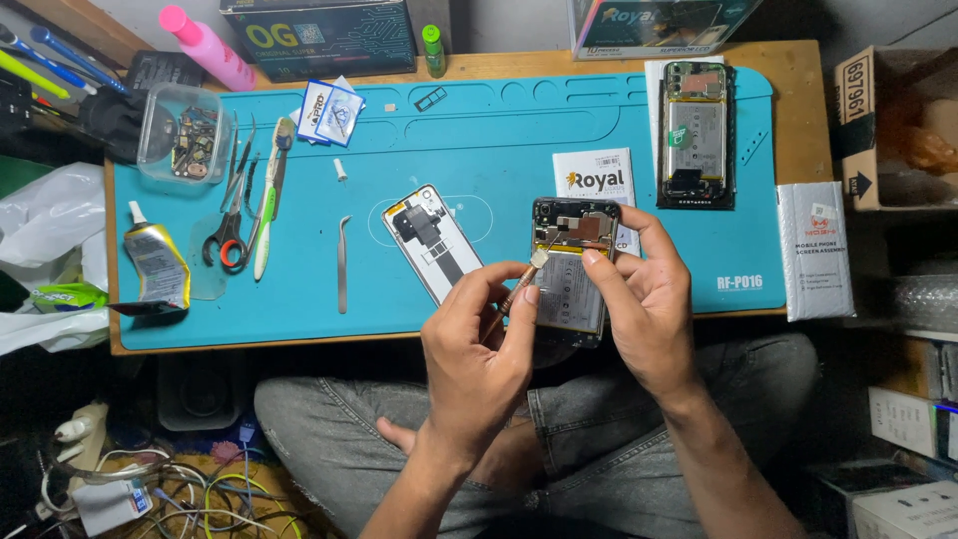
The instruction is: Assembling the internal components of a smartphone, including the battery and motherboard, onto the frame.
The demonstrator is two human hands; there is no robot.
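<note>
My right hand holds an opened phone with its back off, tilted above the near edge of the teal work mat; the battery and the circuit board show. My left hand pinches a thin brownish tool, and its pale tip touches the phone just below the board. My right forefinger rests on the phone beside that tip. A detached white phone panel lies on the mat to the left of my hands.
A second opened phone lies at the mat's back right. Tweezers, scissors, a toothbrush, a glue tube and a clear tub of parts sit at the left. A white box lies to the right.
</note>
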